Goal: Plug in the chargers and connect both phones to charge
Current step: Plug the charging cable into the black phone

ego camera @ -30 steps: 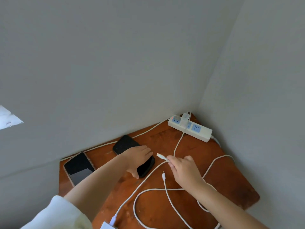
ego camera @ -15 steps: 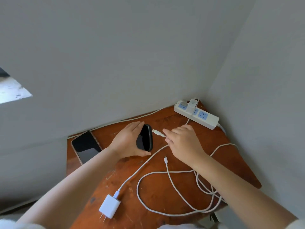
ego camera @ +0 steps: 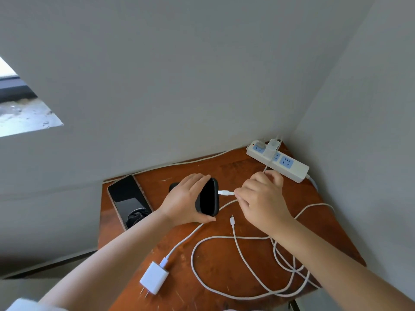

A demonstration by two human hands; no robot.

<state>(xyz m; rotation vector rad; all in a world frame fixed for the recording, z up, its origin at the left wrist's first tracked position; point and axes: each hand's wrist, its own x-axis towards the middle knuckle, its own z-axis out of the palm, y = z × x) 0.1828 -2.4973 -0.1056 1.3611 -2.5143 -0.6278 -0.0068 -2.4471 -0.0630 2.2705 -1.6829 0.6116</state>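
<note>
My left hand (ego camera: 186, 198) grips a black phone (ego camera: 208, 198), tilted up off the wooden table (ego camera: 224, 265). My right hand (ego camera: 260, 198) pinches a white cable connector (ego camera: 225, 193) whose tip touches the phone's end. A second phone (ego camera: 129, 200) lies flat at the table's left edge. One white charger (ego camera: 272, 147) sits plugged into the power strip (ego camera: 278, 160) in the corner. Another white charger (ego camera: 154, 277) lies loose on the table near me, its cable attached. A free connector (ego camera: 232, 221) of the other cable lies below my right hand.
White cables loop (ego camera: 280, 277) over the table's front right. Grey walls meet in a corner right behind the power strip. The strip's own cord (ego camera: 179, 163) runs along the back wall. The table's edges drop off at left and front.
My left hand lifted the black phone from flat to tilted on its edge. My right hand brought the connector leftward until it touches the phone's end. The camera view shifted down.
</note>
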